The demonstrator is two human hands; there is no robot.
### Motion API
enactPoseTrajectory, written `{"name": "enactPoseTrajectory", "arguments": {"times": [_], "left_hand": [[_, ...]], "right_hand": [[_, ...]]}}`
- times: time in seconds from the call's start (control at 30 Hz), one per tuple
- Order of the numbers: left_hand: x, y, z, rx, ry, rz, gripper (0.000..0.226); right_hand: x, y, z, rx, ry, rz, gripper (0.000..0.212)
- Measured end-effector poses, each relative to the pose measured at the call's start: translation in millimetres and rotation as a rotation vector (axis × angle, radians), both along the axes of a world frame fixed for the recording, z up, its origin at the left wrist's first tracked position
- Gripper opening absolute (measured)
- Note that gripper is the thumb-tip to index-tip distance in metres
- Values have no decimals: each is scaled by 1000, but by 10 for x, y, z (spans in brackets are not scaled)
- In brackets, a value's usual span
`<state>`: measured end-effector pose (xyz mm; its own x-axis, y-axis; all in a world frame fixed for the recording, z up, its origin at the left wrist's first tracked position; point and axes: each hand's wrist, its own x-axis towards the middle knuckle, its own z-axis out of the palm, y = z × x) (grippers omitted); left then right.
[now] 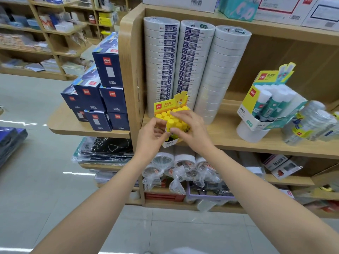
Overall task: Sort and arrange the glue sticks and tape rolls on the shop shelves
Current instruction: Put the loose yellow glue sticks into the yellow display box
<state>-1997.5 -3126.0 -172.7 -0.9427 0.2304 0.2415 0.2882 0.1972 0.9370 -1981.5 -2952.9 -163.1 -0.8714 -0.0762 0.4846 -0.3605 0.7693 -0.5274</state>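
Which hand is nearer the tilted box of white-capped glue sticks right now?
Right. The right hand sits on the yellow glue stick box, on its right side, left of the white-capped box; the left hand is at its left side, farther off.

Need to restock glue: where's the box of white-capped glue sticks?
Head view, right side of the shelf: the white-capped glue stick box sits tilted on a white tape roll, right of the tape stacks.

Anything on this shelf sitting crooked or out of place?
Yes: the green glue stick box on the right leans at an angle, perched on a white tape roll instead of flat on the shelf. The clear tape rolls beside it also lie tilted.
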Motion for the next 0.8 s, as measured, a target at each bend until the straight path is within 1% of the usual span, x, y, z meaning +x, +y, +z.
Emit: {"name": "enactPoseTrajectory", "arguments": {"times": [0.07, 0.13, 0.17, 0.23, 0.27, 0.3, 0.33, 0.4, 0.47, 0.53, 0.7, 0.8], "left_hand": [[2, 25, 18, -9, 19, -15, 20], [-10, 26, 12, -40, 54, 8, 20], [-25, 11, 0, -104, 135, 53, 22], [-60, -45, -37, -310, 389, 149, 31], [-81, -76, -65, -406, 494, 149, 39], [-104, -104, -107, -489, 551, 105, 48], [-118, -126, -151, -558, 566, 37, 58], [-137, -146, -247, -656, 517, -79, 73], [-157, -153, -319, -713, 497, -110, 82], [-171, -155, -338, -727, 498, -111, 85], [-200, -164, -371, -700, 505, -115, 86], [-213, -158, -383, -662, 507, -115, 86]], "right_hand": [[-20, -44, 0, 0, 9, 43, 34], [-55, -40, 44, -63, 18, 9, 30], [-74, -22, 68, -92, 23, -8, 30], [-105, 24, 95, -105, 36, -24, 31], [-115, 35, 97, -91, 41, -25, 31], [-121, 34, 91, -63, 47, -22, 30], [-127, 21, 79, -25, 59, -19, 28], [-155, -3, 29, 58, 96, -23, 23], [-201, 0, -21, 123, 109, -27, 22], [-223, 15, -81, 165, 104, -6, 23], [-230, 11, -164, 138, 128, -14, 24], [-245, 10, -199, 164, 171, -30, 24]]}}
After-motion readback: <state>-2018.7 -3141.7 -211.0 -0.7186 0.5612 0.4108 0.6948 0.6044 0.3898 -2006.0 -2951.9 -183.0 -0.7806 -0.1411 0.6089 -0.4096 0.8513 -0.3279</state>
